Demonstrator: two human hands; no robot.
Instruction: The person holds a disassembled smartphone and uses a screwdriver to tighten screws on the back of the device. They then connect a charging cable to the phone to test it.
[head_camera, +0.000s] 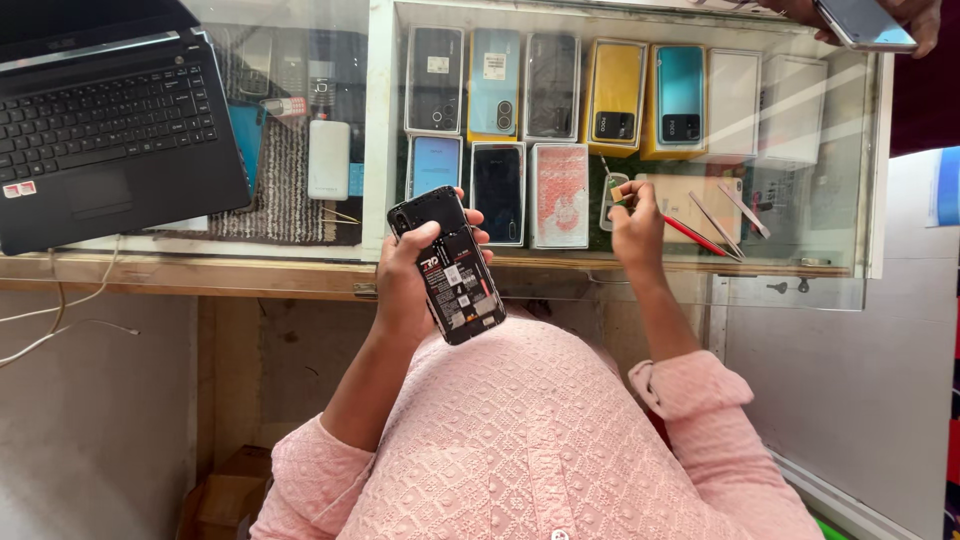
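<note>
My left hand (405, 280) holds a black phone (448, 262) with its back cover off, so the inner boards and labels show. The phone is tilted, top end towards the glass counter (380, 130). My right hand (635, 225) rests on the counter's front part, fingers pinched on a small green-tipped piece next to a red-handled tool (695, 237). Metal tweezers (728, 215) lie just right of that hand.
An open black laptop (105, 120) sits on the counter at the left. Under the glass lie rows of phones and phone boxes (615, 95), and a white power bank (328, 158). Another person's hand with a phone (865, 22) is at the top right.
</note>
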